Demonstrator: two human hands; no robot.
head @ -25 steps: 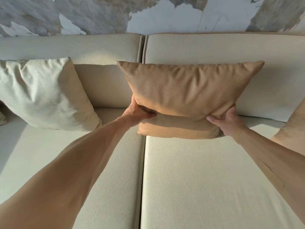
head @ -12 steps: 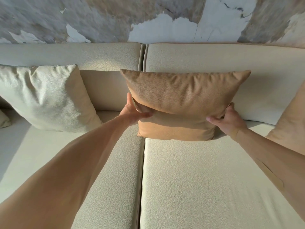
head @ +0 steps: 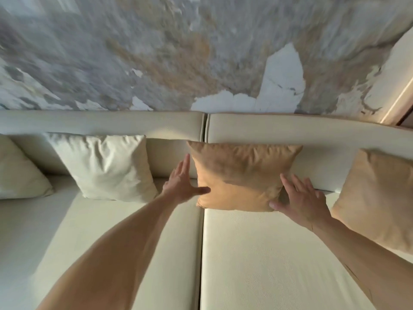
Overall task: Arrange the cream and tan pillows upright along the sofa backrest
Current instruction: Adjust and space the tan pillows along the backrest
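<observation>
**Ana:** Pillows first. Where does the middle tan pillow [head: 243, 175] sit, and which way does it face?

**Ben:** It stands upright on the seat cushion [head: 268, 253], at the seam between the two seats, its back leaning on the sofa backrest [head: 312, 128]. Its broad face looks out toward the camera. The long axis runs side to side along the backrest, with the top edge wider than the bottom and the upper corners pointing outward.

**Ana:** And the hands?

**Ben:** Both are flat with fingers spread, gripping nothing. The left hand [head: 181, 182] is at the pillow's left edge, thumb reaching onto its lower left corner. The right hand [head: 299, 200] is at the lower right corner, thumb touching the bottom edge. Whether the palms press on the fabric I cannot tell; the picture is a little blurred.

**Ana:** The other pillows?

**Ben:** A cream pillow [head: 105, 166] stands upright against the backrest, left of the tan one with a gap between. Another cream pillow [head: 20, 173] leans at the far left, partly cut off. A second tan pillow [head: 375, 193] leans at the far right, tilted, its lower part running out of view.

**Ana:** Any brand, label or writing?

**Ben:** None can be read. Above the sofa is a mottled grey, tan and white wall [head: 178, 52].
</observation>
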